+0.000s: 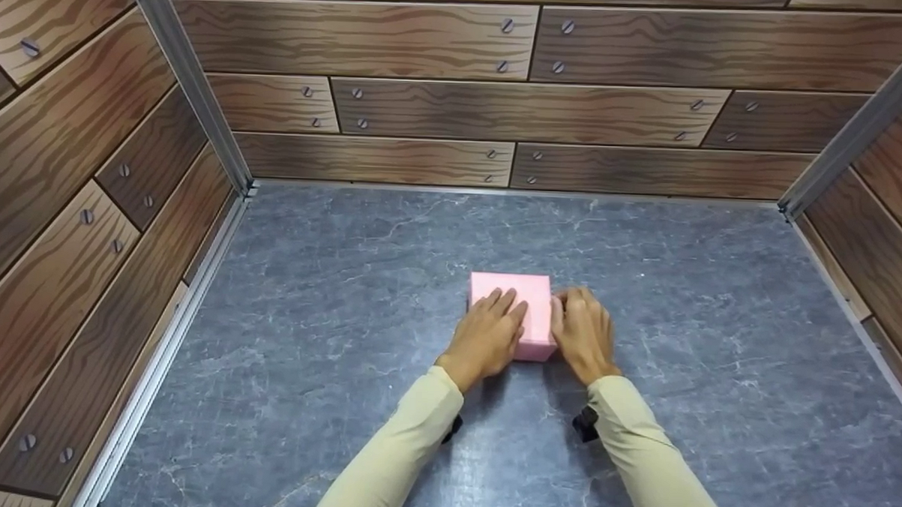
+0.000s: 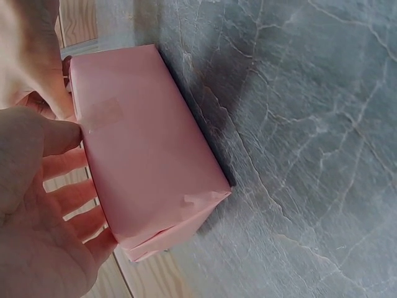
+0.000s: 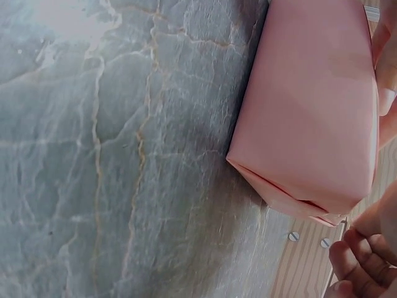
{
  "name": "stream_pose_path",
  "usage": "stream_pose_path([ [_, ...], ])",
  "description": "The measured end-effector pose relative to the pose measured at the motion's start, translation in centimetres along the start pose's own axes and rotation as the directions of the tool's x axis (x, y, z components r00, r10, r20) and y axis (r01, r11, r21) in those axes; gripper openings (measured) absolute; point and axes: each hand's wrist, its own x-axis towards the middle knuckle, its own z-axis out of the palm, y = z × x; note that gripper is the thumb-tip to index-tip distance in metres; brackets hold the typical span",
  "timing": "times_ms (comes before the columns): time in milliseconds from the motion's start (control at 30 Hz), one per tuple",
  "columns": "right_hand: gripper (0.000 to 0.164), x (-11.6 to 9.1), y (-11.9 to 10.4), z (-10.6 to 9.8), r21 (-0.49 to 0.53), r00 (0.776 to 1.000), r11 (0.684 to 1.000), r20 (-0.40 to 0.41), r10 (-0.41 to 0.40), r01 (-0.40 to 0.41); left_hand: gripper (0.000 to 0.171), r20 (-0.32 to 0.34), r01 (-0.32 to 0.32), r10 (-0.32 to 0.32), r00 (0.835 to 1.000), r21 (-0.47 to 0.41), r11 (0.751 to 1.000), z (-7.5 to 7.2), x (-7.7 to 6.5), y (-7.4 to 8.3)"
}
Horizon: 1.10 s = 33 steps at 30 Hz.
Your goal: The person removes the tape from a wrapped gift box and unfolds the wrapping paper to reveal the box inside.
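Observation:
A box wrapped in pink paper point(image 1: 534, 331) lies on the grey floor panel, below the middle of the head view. My left hand point(image 1: 487, 333) rests on its top with the fingers extended. From the left wrist, the thumb point(image 2: 62, 135) meets the near top edge of the wrapped box point(image 2: 146, 143). At the box's right end is my right hand point(image 1: 585, 329), its fingers curled close against that side. The right wrist view shows these curled fingers point(image 3: 360, 257) by the folded paper at the box's end point(image 3: 298, 202). Whether they pinch any paper is unclear.
Grey marbled flooring point(image 1: 329, 294) surrounds the box. A wood-patterned back wall point(image 1: 531, 110) and side walls point(image 1: 68, 270) enclose it, with metal strips along their edges. Dark devices point(image 1: 586, 423) sit under both wrists.

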Motion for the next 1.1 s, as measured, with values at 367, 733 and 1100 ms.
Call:
stream_pose_path([
  [367,0.014,-0.07,0.28,0.04,0.0,1.0,1.0,-0.005,0.002,-0.002,0.042,-0.039,-0.015,0.016,0.999,0.024,1.0,0.02,-0.15,-0.08],
  [733,0.015,-0.08,0.42,0.01,-0.008,0.999,0.999,0.021,0.037,-0.036,0.042,-0.02,-0.014,0.014,1.0,-0.008,1.0,0.0,-0.16,-0.26],
  [1100,0.015,-0.07,0.68,-0.17,-0.02,0.998,0.998,0.026,0.065,-0.065,0.042,-0.014,-0.008,0.008,1.0,-0.007,1.0,-0.14,-0.13,-0.11],
])
